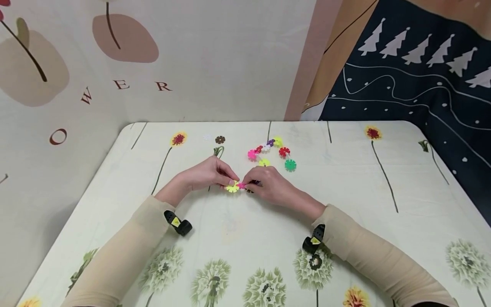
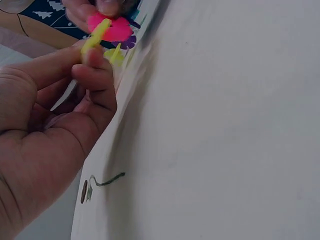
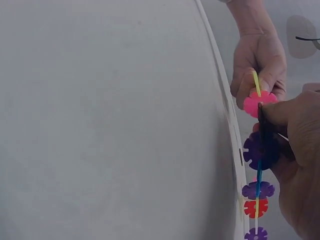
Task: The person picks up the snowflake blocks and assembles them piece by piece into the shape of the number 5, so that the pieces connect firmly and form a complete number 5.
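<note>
My left hand (image 1: 207, 174) pinches a yellow notched snowflake disc (image 1: 232, 188) between thumb and fingertips. It slots into a pink disc (image 3: 255, 105), the two standing crosswise to each other. My right hand (image 1: 271, 184) is close beside it and grips the chain around the pink disc and a dark disc (image 3: 261, 121). From the right hand the chain goes on with a purple disc (image 3: 252, 151) and a red disc (image 3: 256, 207). On the table beyond the hands, linked discs curve round, among them a green disc (image 1: 290, 165). My right fingers hide part of the chain.
A loose brown disc (image 1: 220, 139) lies behind my left hand, with a pale white disc (image 1: 207, 137) beside it. The table (image 1: 230, 238) wears a flower-printed cloth. Behind it hang a pale printed cloth (image 1: 230, 64) and a dark cloth with trees (image 1: 406, 85).
</note>
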A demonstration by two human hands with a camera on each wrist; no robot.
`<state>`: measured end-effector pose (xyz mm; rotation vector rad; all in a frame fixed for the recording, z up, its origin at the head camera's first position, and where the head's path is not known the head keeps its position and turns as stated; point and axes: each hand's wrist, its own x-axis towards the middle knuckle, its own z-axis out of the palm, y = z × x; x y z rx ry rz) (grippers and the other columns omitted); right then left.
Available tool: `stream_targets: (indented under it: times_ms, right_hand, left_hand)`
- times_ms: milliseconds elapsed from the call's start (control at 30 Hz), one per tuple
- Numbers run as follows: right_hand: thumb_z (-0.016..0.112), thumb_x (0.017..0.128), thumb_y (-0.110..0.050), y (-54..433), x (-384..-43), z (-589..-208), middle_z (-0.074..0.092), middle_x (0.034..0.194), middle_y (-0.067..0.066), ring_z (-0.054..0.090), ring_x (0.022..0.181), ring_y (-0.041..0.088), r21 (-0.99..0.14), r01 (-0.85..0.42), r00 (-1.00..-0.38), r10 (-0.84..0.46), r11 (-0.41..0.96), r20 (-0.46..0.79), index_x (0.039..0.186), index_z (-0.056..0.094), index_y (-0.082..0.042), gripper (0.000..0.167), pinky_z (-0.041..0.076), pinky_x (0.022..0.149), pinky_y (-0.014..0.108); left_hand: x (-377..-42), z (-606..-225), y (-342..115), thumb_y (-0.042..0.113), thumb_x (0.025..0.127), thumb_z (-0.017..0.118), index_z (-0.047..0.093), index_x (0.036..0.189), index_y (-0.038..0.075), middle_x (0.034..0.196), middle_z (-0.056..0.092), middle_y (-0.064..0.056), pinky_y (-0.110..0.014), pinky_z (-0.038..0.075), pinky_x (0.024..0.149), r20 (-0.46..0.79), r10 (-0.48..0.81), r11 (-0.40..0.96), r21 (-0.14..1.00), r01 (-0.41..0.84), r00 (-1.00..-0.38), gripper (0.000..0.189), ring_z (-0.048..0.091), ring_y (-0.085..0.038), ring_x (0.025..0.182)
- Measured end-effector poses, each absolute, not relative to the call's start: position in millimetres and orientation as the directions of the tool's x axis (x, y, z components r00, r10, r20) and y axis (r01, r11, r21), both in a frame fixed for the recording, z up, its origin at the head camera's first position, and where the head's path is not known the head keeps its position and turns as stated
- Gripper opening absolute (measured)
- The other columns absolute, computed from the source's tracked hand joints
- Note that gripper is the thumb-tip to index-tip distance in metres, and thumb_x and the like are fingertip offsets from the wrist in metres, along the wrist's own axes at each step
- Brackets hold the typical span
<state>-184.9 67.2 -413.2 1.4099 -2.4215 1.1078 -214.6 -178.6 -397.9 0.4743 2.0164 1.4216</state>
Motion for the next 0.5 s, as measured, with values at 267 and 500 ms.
stream_targets:
  times_ms: [267, 500]
  right_hand:
    - [0.078, 0.088, 0.003, 67.0, -184.9, -413.4, 0.076, 0.095, 0.004, 0.071, 0.091, 0.019, -0.533, -0.785, -0.567, -0.713, 0.316, 0.412, 0.095, 0.078, -0.004, 0.010, 0.056, 0.085, 0.031]
    - [0.078, 0.088, 0.002, 67.9, -185.0, -414.4, 0.076, 0.096, 0.004, 0.071, 0.092, 0.018, -0.568, -0.758, -0.590, -0.707, 0.320, 0.390, 0.095, 0.078, -0.004, 0.010, 0.056, 0.084, 0.030]
  left_hand:
    - [-215.2, -398.1, -176.1, -0.006, 0.090, 0.072, 0.076, 0.102, -0.009, 0.092, 0.076, -0.011, -0.024, 0.054, 0.062, -0.287, 0.605, 0.374, 0.926, -0.052, -0.742, 0.013, 0.063, -0.011, 0.066]
    - [-213.8, -394.6, -177.2, -0.003, 0.091, 0.073, 0.075, 0.103, -0.007, 0.090, 0.075, -0.009, -0.027, 0.057, 0.066, -0.302, 0.576, 0.403, 0.913, -0.057, -0.760, 0.013, 0.065, -0.014, 0.070]
